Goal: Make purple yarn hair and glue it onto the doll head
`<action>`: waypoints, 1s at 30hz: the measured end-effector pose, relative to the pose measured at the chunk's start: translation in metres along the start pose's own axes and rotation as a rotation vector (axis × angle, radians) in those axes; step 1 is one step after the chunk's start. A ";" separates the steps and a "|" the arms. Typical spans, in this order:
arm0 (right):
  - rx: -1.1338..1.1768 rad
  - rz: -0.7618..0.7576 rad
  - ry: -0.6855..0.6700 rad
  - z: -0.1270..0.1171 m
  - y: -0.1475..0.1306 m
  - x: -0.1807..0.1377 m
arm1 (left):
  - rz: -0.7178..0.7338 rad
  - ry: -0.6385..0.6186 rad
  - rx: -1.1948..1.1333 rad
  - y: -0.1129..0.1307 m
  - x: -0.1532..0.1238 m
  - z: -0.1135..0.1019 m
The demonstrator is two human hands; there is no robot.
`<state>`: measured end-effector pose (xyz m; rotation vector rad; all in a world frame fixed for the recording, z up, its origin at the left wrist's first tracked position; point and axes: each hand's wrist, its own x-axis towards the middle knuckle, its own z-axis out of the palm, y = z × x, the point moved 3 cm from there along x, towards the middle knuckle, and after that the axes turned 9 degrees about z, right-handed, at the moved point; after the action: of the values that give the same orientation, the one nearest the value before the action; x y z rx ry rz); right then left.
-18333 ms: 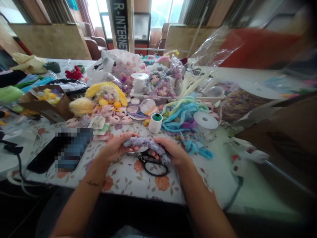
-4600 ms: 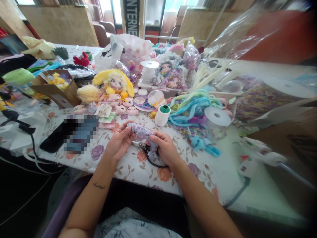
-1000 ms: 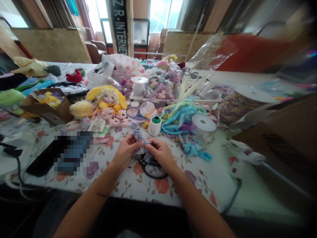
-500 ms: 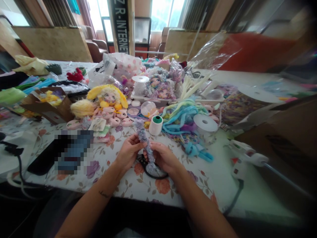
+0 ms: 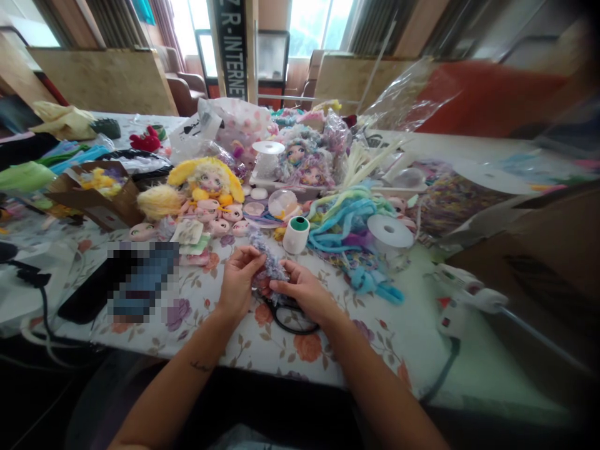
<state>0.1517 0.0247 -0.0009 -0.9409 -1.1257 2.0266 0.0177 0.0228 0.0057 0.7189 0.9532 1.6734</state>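
A fluffy grey-lilac strip of yarn [image 5: 268, 261] is held between both hands above the table. My left hand [image 5: 240, 280] pinches its upper part between thumb and fingers. Lower down, my right hand [image 5: 302, 289] has its thumb and fingers closed on the same strip. Black-handled scissors [image 5: 296, 321] lie on the cloth just below the hands, their blades hidden. A white cone of thread [image 5: 296, 235] with a green top stands upright behind the right hand.
A yellow-eared doll [image 5: 206, 178] and several doll faces [image 5: 220, 225] sit behind to the left. Blue yarn [image 5: 349, 215] and a white spool [image 5: 390, 232] lie right of the cone. A glue gun [image 5: 469, 287] is at the right, a black phone [image 5: 91, 287] at the left.
The fluffy strip was stretched nearly upright down to the scissors; now it is bunched and tilted between my hands. My left hand has risen slightly, uncovering the scissor handle.
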 end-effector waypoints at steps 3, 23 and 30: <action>-0.054 -0.030 0.022 0.001 0.000 0.000 | 0.009 0.014 0.062 0.000 -0.001 -0.001; -0.248 -0.036 0.146 -0.012 -0.007 -0.002 | 0.465 0.020 0.494 0.021 0.010 -0.013; -0.168 -0.024 0.200 -0.012 -0.009 -0.002 | 0.443 -0.047 0.580 0.017 0.006 -0.009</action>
<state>0.1638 0.0322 0.0029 -1.1796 -1.2037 1.7944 0.0003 0.0234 0.0153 1.4330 1.3349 1.7464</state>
